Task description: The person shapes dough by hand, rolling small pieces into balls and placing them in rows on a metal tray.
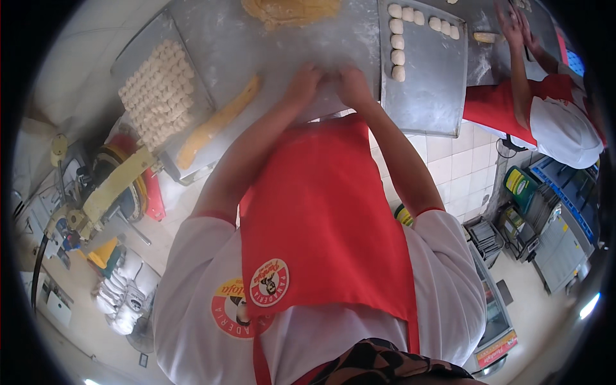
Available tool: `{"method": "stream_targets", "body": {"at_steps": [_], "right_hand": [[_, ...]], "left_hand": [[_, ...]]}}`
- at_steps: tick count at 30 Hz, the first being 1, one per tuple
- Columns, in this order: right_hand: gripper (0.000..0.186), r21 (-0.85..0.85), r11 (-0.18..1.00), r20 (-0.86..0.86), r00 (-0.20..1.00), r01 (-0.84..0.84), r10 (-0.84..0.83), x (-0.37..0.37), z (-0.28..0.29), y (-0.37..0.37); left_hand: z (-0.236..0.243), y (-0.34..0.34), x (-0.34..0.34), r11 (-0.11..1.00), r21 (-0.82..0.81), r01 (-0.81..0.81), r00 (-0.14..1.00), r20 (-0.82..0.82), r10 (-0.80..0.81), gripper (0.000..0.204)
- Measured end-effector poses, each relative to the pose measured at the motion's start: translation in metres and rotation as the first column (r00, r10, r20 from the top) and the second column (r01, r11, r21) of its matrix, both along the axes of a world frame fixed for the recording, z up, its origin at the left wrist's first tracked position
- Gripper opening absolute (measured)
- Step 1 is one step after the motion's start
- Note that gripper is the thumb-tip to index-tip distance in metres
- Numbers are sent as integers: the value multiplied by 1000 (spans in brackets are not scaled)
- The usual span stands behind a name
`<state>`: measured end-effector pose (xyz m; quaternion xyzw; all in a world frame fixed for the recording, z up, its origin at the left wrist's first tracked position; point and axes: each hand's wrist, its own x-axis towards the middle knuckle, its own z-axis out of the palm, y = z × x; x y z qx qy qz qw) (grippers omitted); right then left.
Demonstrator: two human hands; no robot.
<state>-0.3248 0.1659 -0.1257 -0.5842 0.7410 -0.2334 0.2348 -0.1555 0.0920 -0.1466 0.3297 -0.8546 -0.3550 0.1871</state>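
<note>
Side by side at the near edge of the metal worktable [289, 48], my left hand [307, 82] and my right hand [351, 83] are close together with curled fingers. Haze blurs the fingertips, and whatever they hold, if anything, cannot be made out. Left of my left hand lies a long yellowish strip of dough [218, 122], slanting toward the table edge. A larger yellowish slab of dough [292, 9] sits at the far side. To the right of my right hand is a metal tray [427, 90] with round white dough balls [398, 42] along its left and far sides.
At the left, a tray [174, 32] carries many rows of small dough pieces [157, 93]. Farther right, a co-worker's hands [511, 27] are over the table near another dough piece [486, 37]. Machinery [106, 186] stands at the lower left; racks [558, 237] stand at the right.
</note>
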Motion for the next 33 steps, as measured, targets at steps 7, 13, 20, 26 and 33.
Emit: {"method": "stream_targets", "body": {"at_steps": [7, 13, 20, 26, 33], "right_hand": [[40, 231, 970, 258, 956, 76, -136, -9, 6, -14], [40, 149, 980, 202, 975, -129, 98, -22, -22, -47], [55, -68, 995, -255, 963, 75, -90, 36, 5, -80], [53, -191, 980, -358, 934, -53, -19, 37, -12, -43], [35, -61, 952, -265, 924, -301, 275, -1, 1, 19]], "left_hand": [[12, 2, -1, 991, 108, -77, 997, 20, 75, 16], [-7, 28, -19, 850, 369, -375, 907, -43, 418, 37], [-28, 46, 12, 780, 425, -460, 865, 16, 502, 35], [-21, 43, 51, 792, 276, -544, 839, 191, 509, 28], [-26, 26, 68, 801, 451, -393, 913, 91, 397, 25]]}}
